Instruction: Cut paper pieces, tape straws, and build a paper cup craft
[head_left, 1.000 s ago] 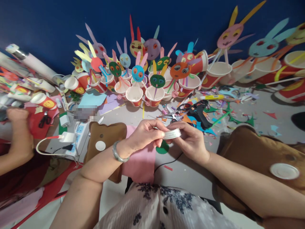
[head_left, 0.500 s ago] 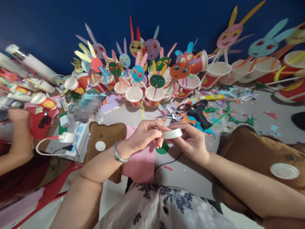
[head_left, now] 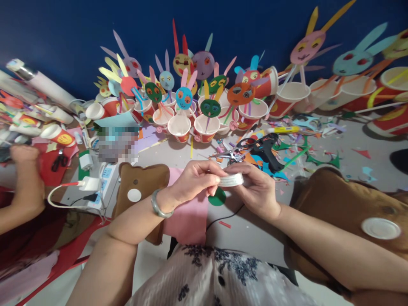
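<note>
Both hands meet above the table's near part around a small white roll of tape (head_left: 231, 180). With its fingers curled, my right hand (head_left: 258, 187) grips the roll from the right side. My left hand (head_left: 199, 180) pinches at the roll's left edge, thumb pressed against the fingers. Below them a green paper disc (head_left: 217, 197) lies partly under a shadow, beside a pink paper sheet (head_left: 188, 216). Just beyond the fingers are scissors (head_left: 231, 154) and a black glue gun (head_left: 267, 154).
Red-and-white paper cups (head_left: 179, 128) with paper rabbit figures line the back. Coloured scraps (head_left: 321, 157) litter the right side. Brown cushions (head_left: 338, 212) flank both arms. A power strip (head_left: 106, 182) with plugs is at left, near another person's arm (head_left: 27, 187).
The tape roll has turned and shifted slightly in my fingers, and my left fingers have moved a little along its edge. Both arms stay almost in place.
</note>
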The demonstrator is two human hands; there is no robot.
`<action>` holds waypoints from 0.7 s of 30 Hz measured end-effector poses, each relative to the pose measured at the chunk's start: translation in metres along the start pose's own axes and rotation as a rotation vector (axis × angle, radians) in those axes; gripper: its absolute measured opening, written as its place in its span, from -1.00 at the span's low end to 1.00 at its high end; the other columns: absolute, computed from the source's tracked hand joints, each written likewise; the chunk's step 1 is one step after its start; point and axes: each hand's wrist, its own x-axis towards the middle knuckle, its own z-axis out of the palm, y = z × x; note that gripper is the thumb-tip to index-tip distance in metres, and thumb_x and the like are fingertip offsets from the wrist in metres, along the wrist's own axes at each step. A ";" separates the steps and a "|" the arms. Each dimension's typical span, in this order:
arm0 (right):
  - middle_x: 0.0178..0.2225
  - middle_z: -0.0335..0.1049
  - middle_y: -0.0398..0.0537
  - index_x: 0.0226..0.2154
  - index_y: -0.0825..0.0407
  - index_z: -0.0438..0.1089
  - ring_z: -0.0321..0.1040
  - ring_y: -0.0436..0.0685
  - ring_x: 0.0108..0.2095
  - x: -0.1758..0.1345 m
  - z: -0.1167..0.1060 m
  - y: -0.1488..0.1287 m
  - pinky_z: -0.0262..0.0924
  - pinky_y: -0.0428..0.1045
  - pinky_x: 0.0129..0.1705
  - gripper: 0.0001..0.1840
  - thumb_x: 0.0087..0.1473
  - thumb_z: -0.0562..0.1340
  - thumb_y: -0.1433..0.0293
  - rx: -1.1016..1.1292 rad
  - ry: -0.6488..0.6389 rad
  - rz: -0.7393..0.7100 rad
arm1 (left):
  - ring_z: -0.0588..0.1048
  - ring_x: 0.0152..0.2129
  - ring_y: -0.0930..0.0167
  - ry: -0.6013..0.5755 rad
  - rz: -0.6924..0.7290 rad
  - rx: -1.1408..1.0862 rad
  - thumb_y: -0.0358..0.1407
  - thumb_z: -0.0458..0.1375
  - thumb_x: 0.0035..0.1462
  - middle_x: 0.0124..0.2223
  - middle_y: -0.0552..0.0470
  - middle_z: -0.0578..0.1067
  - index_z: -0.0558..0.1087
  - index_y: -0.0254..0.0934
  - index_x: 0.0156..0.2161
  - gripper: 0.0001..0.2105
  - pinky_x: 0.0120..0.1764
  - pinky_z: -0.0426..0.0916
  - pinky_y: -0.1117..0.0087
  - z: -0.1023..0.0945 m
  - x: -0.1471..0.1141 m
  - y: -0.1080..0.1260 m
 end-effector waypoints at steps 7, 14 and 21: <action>-0.30 0.58 -0.02 -0.24 -0.08 0.48 0.54 0.18 -0.27 0.001 0.000 -0.001 0.43 0.09 -0.19 -0.88 0.16 0.33 0.25 -0.012 0.021 0.004 | 0.41 -0.69 0.55 -0.003 0.014 0.018 -0.35 0.23 0.02 -0.56 0.14 0.43 0.55 -0.31 -0.30 -0.88 -0.61 0.35 0.52 0.000 0.000 0.000; -0.28 0.57 0.02 -0.23 -0.05 0.47 0.53 0.19 -0.26 -0.001 0.001 0.002 0.43 0.11 -0.18 -0.82 0.14 0.34 0.23 0.029 0.012 0.008 | 0.40 -0.70 0.57 0.007 0.038 0.068 -0.39 0.22 -0.02 -0.52 0.13 0.44 0.52 -0.32 -0.34 -0.91 -0.64 0.32 0.54 0.002 0.000 0.004; -0.22 0.56 -0.02 -0.19 -0.13 0.48 0.52 0.20 -0.18 0.004 -0.002 0.008 0.42 0.15 -0.12 -0.84 0.13 0.33 0.37 -0.051 0.051 -0.064 | 0.46 -0.60 0.59 0.048 0.180 0.214 -0.39 0.15 0.03 -0.17 -0.01 0.55 0.49 -0.30 -0.16 -0.78 -0.56 0.39 0.53 -0.002 0.001 0.004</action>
